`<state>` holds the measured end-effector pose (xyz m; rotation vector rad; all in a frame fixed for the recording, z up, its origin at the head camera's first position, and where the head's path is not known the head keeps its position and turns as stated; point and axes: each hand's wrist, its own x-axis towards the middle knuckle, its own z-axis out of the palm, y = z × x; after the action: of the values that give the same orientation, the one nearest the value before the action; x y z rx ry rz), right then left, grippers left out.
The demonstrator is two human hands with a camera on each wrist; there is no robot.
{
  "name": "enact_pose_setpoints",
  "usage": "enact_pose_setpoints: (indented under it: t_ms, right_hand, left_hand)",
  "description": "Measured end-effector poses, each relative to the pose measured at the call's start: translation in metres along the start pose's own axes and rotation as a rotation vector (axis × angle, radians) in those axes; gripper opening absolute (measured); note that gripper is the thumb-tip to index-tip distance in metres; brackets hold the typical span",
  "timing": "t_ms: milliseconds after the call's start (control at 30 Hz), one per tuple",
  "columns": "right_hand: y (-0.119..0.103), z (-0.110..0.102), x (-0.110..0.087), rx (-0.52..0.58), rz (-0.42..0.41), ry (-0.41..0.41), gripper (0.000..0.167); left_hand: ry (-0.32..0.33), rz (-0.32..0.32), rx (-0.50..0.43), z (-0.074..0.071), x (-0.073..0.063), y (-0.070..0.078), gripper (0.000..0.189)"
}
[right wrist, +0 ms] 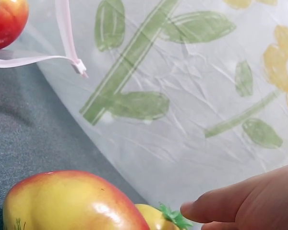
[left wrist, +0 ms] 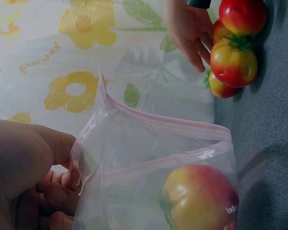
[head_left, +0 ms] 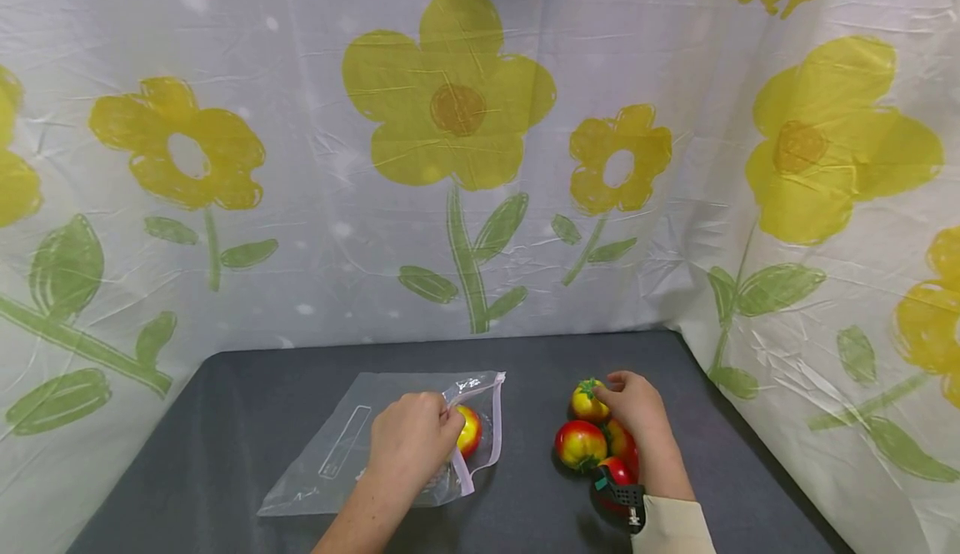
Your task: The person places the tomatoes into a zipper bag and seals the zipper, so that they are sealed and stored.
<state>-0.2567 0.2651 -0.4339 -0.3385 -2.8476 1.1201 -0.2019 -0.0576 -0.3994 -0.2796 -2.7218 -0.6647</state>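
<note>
My left hand [head_left: 416, 437] pinches the mouth edge of a clear zip bag [head_left: 322, 454] with a pale pink seal, which lies on the table with its mouth facing right. Inside the bag, close to the mouth, is one red-and-yellow tomato [left wrist: 199, 199] with a green leafy top. Over to the right, my right hand [head_left: 636, 404] reaches over a cluster of several similar tomatoes. Its fingertips are right at the green top of the farthest tomato [head_left: 588, 401], with the fingers relaxed. A larger-looking tomato [right wrist: 72, 203] sits nearer in the right wrist view.
A dark grey cloth [head_left: 525, 521] covers the table. White curtains [head_left: 322, 204] painted with yellow flowers stand behind it and at both sides. A black wrist strap [head_left: 626, 496] with a camera mount sits by the right sleeve [head_left: 670, 523], partly covering the nearest tomatoes.
</note>
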Motion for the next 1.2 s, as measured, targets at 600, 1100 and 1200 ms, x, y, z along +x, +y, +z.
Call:
enact_pose_setpoints:
  t_ms: [600,1100,1200]
  right_hand:
    - [0.005,0.013,0.005,-0.136,0.004,-0.006,0.058]
    - [0.001,0.016,0.003,-0.151,-0.009,-0.014,0.062]
    - [0.001,0.016,0.003,-0.149,-0.012,-0.013,0.062]
  left_hand:
    - [-0.022,-0.016,0.000,-0.002,-0.001,0.001,0.041]
    - [-0.034,-0.019,0.000,-0.002,-0.001,0.002,0.042]
    - [-0.039,-0.023,0.001,-0.001,-0.001,0.002,0.042]
